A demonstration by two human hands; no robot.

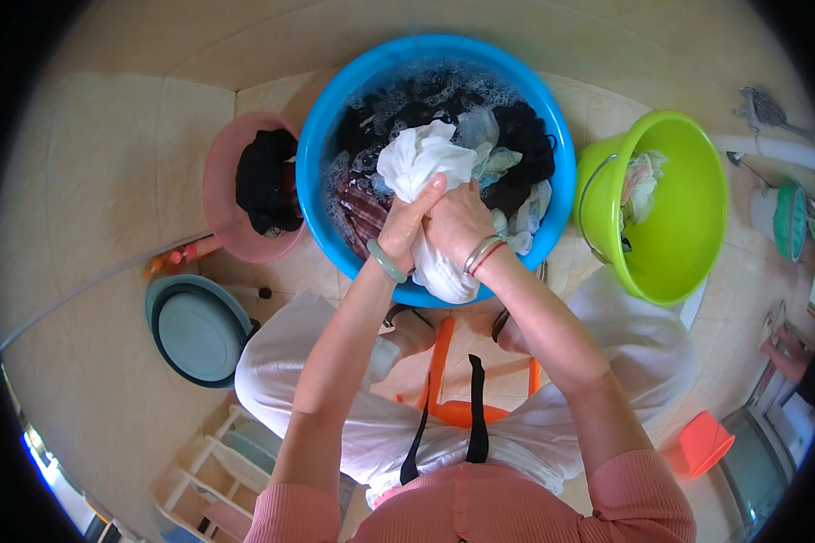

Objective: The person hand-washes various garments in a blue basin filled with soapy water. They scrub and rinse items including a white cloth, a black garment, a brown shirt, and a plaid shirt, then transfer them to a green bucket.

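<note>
Both my hands grip one bunched white cloth [428, 156] above the near part of a large blue basin [310, 145]. My left hand [409, 222] wraps it from the left, thumb on top, with a pale green bangle at the wrist. Beside it, my right hand [460, 220] closes on the same cloth; a silver bangle and a red cord circle that wrist. The cloth's lower end [445, 274] hangs over the basin's near rim. In the sudsy water lie dark clothes [507, 131], a maroon garment [360, 210] and pale, light-coloured cloths [528, 215].
Left of the basin stands a pink tub [222, 185] with black clothing [267, 181]. Nearer are stacked grey-green basins [199, 335]. A lime-green bucket [688, 217] on the right holds pale cloth [641, 188]. An orange container [704, 443] is at lower right; a white rack [217, 462] at lower left.
</note>
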